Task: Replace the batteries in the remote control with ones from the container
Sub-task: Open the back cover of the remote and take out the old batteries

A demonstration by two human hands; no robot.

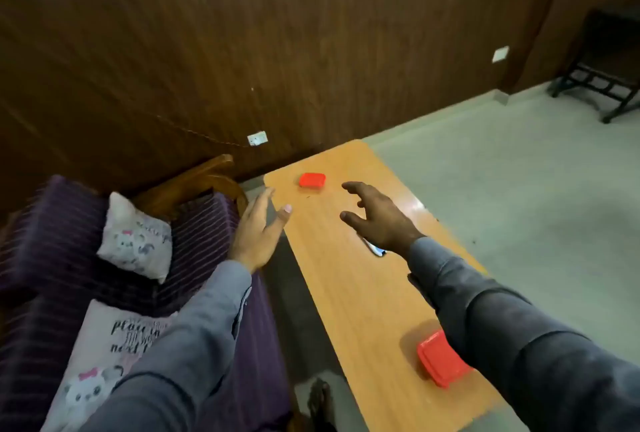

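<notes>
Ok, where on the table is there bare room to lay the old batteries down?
Bare table runs between the remote under the right hand and the near red container. A smaller patch lies between the far red container and the hands.

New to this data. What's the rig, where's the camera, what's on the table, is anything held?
No robot here: a person wears one wide-angle camera on the head, looking forward and down. Both arms reach out in grey sleeves. The left hand is open at the table's left edge; the right hand hovers above it, fingers spread. Neither holds anything. On the table: a far red container, a near red container, and a small dark object, mostly hidden under the right wrist. Left is a purple sofa with cushions.
</notes>
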